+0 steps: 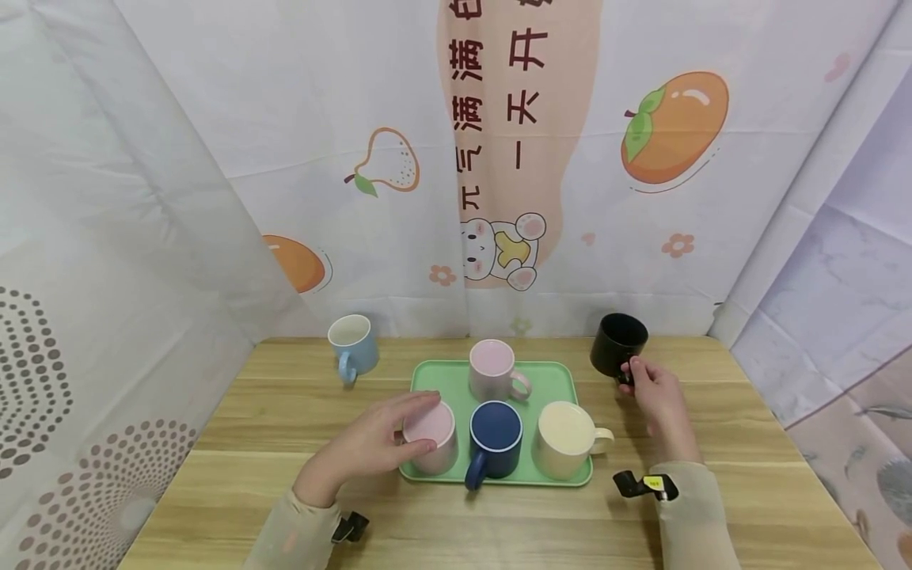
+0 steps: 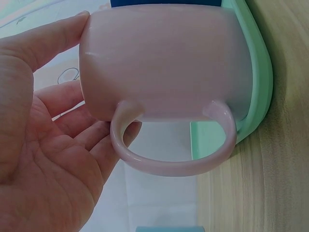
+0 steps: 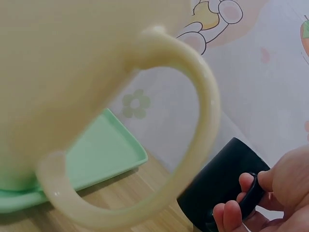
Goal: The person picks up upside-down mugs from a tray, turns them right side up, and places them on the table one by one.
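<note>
On the light-green tray (image 1: pixel 459 378), the front-left pink mug (image 1: pixel 436 451) stands with my left hand (image 1: pixel 378 437) around its top, thumb and fingers on opposite sides of the rim. Its handle (image 2: pixel 176 167) shows in the left wrist view. My right hand (image 1: pixel 659 396) pinches the handle of a black mug (image 1: pixel 614 348) at the back right, off the tray. In the right wrist view, the thumb and fingers close on that black handle (image 3: pixel 252 195). A navy mug (image 1: pixel 495 443) and a cream mug (image 1: pixel 560 447) fill the tray's front row, with another pink mug (image 1: pixel 492 376) behind them.
A light-blue mug (image 1: pixel 359 348) stands on the wooden table (image 1: pixel 285 412) at the back left, beside the tray. A printed white curtain (image 1: pixel 399 261) hangs along the table's back edge. In the right wrist view the cream mug's handle (image 3: pixel 210 106) looms close.
</note>
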Demonstrator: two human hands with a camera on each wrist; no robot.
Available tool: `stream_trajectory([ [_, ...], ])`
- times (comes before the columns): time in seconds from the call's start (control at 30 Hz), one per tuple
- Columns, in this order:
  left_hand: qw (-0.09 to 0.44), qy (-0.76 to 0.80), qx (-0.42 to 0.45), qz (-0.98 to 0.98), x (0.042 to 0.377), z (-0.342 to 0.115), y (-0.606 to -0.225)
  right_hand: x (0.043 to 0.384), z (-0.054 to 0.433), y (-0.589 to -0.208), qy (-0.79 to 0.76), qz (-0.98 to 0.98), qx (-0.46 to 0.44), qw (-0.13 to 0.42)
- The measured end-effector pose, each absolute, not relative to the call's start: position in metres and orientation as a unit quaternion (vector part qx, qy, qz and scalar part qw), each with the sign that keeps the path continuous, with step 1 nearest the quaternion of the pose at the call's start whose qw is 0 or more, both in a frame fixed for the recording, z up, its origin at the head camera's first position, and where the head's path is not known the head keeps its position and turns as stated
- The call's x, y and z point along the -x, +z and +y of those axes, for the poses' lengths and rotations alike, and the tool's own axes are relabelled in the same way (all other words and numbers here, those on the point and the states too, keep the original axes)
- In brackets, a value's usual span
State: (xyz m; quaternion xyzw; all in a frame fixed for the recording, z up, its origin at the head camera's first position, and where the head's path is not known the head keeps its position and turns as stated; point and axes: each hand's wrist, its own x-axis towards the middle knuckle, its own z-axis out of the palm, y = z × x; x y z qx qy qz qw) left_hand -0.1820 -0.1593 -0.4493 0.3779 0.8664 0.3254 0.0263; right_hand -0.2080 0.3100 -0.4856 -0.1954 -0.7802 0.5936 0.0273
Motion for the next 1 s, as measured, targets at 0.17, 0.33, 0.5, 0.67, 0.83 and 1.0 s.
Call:
stream_trajectory([
  [0.17,0.024,0.327,-0.378,0.866,0.1818,-0.1594,-0.4493,0.2078,0.3079,-0.4839,0.595,-0.778,0.200,0.025],
  [0.33,0.027,0.328,-0.376,0.866,0.1818,-0.1593,-0.4501,0.2078,0.3077,-0.4839,0.598,-0.775,0.202,0.024],
  [0.5,0.029,0.330,-0.375,0.866,0.1822,-0.1596,-0.4511,0.2080,0.3078,-0.4834,0.598,-0.774,0.204,0.024],
  [0.67,0.039,0.339,-0.368,0.865,0.1818,-0.1596,-0.4511,0.2082,0.3072,-0.4829,0.603,-0.771,0.203,0.030],
  [0.83,0.042,0.340,-0.365,0.866,0.1815,-0.1592,-0.4511,0.2081,0.3073,-0.4840,0.607,-0.767,0.204,0.041],
  [1.0,0.040,0.333,-0.364,0.869,0.1813,-0.1589,-0.4511,0.2076,0.3082,-0.4837,0.606,-0.770,0.199,0.038],
])
